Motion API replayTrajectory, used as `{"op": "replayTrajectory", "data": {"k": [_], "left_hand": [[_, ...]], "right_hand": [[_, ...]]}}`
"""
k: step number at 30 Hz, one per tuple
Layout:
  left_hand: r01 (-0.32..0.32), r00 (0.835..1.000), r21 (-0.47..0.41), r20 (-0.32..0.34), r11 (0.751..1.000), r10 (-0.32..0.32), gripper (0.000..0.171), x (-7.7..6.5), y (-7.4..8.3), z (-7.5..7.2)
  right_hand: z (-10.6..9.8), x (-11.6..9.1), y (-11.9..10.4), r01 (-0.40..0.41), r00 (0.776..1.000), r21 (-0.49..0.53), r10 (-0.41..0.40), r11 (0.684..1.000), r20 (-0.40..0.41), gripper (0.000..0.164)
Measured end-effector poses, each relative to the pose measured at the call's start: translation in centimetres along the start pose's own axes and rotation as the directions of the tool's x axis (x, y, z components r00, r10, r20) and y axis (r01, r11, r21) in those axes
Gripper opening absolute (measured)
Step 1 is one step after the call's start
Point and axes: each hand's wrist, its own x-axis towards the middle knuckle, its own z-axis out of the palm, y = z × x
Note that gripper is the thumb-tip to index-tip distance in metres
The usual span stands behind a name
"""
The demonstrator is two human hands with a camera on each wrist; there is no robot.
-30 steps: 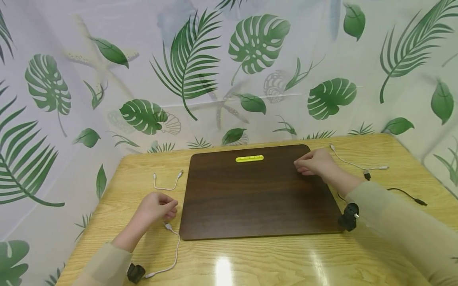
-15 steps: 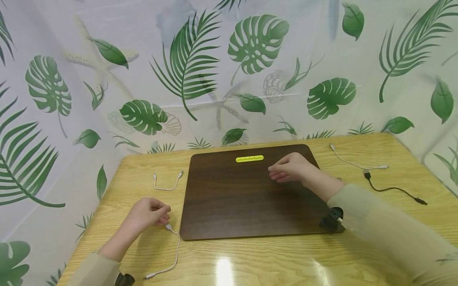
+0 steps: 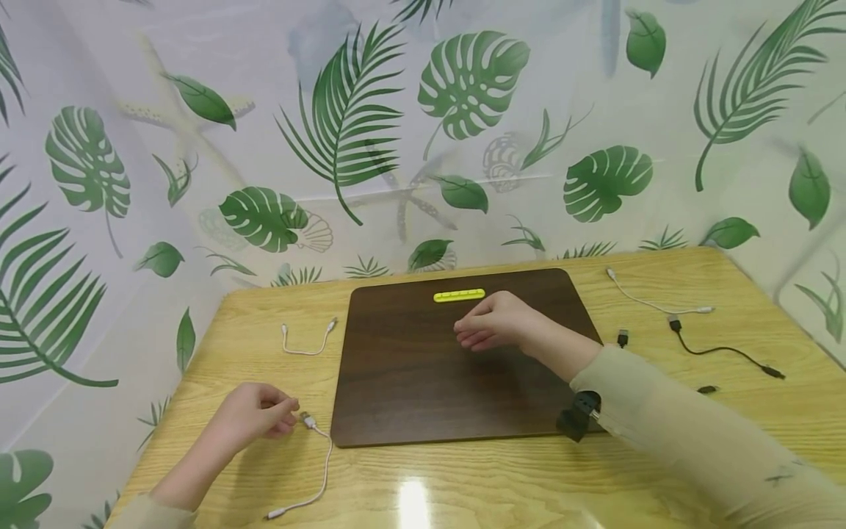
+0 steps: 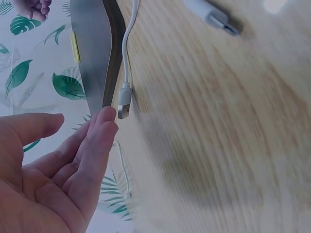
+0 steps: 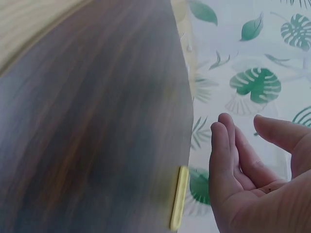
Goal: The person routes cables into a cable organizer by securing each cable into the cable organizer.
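Observation:
My left hand hovers above the table beside a white USB cable; its thumb and fingers are apart in the left wrist view, holding nothing. The cable's metal USB plug lies just past those fingertips. My right hand hangs over the dark brown board, relaxed and bare between thumb and fingers. Close to its fingertips, near the board's far edge, sits a yellow slotted cable holder. In the right wrist view the same yellow holder appears left of the fingers.
Another short white cable lies at the left of the wooden table. To the right of the board are a white cable, a black cable and a black USB plug, its cord partly hidden by my sleeve.
My right hand has moved left across the board from its right edge toward the middle. My left hand has drawn back a little toward the lower left. The cables and yellow holder stay put.

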Motion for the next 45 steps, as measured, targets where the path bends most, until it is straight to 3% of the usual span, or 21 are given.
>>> {"op": "replayTrajectory", "data": {"k": [18, 31, 39, 45], "left_hand": [[0.046, 0.999, 0.036, 0.0, 0.998, -0.046, 0.024, -1.8, -2.0, 0.4], [0.079, 0.997, 0.031, 0.002, 0.996, -0.079, 0.022, -3.1, -2.4, 0.9], [0.078, 0.997, 0.048, -0.008, 0.996, -0.077, 0.018, -3.9, -2.7, 1.4], [0.039, 0.999, 0.09, -0.001, 0.995, -0.039, 0.017, -4.3, -3.0, 1.6]], "right_hand": [[5.1, 0.9, -1.2, 0.007, 0.993, -0.009, -0.006, 1.0, 0.115, 0.031], [9.3, 1.6, -1.4, 0.029, 0.979, 0.001, -0.028, 1.0, 0.202, 0.022], [10.7, 1.3, -1.4, 0.036, 0.976, 0.012, -0.037, 0.999, 0.216, 0.021], [11.7, 1.3, -1.3, 0.031, 0.972, 0.026, -0.036, 0.999, 0.232, 0.019]]}}
